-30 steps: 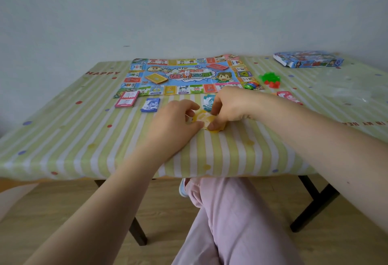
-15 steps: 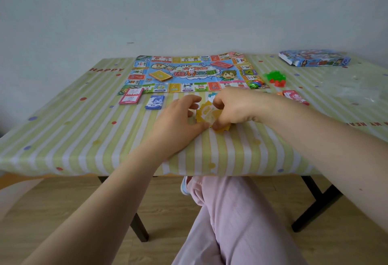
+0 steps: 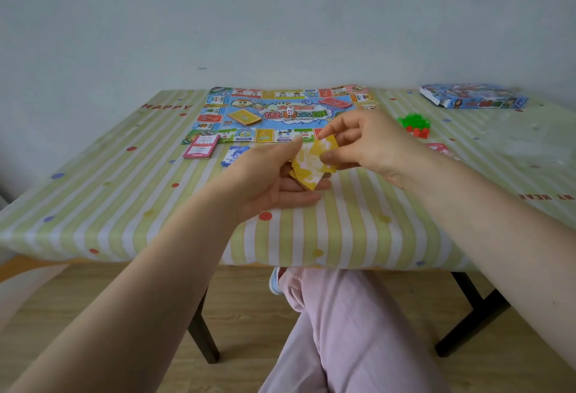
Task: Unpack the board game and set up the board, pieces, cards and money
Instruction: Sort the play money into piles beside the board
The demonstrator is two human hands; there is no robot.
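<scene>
Both hands hold a small stack of yellow cards [image 3: 312,164] just above the table's near half. My left hand [image 3: 274,178] cradles the stack from below, and my right hand [image 3: 361,146] pinches the top card by its right edge. The game board [image 3: 280,113] lies flat at the far middle, with a yellow card deck [image 3: 244,117] and a red card deck [image 3: 335,102] on it. A pink stack [image 3: 201,147] and a blue stack [image 3: 234,156] sit in front of the board. Green and red pieces [image 3: 416,124] lie to the right.
The blue game box [image 3: 472,99] rests at the far right corner. A clear plastic bag [image 3: 526,140] lies on the right side of the striped tablecloth [image 3: 109,199]. A pink card [image 3: 438,149] peeks out behind my right wrist. My legs are under the table's front edge.
Both hands have lifted the yellow cards off the tablecloth and raised them slightly. My right hand now pulls the top card away from the stack.
</scene>
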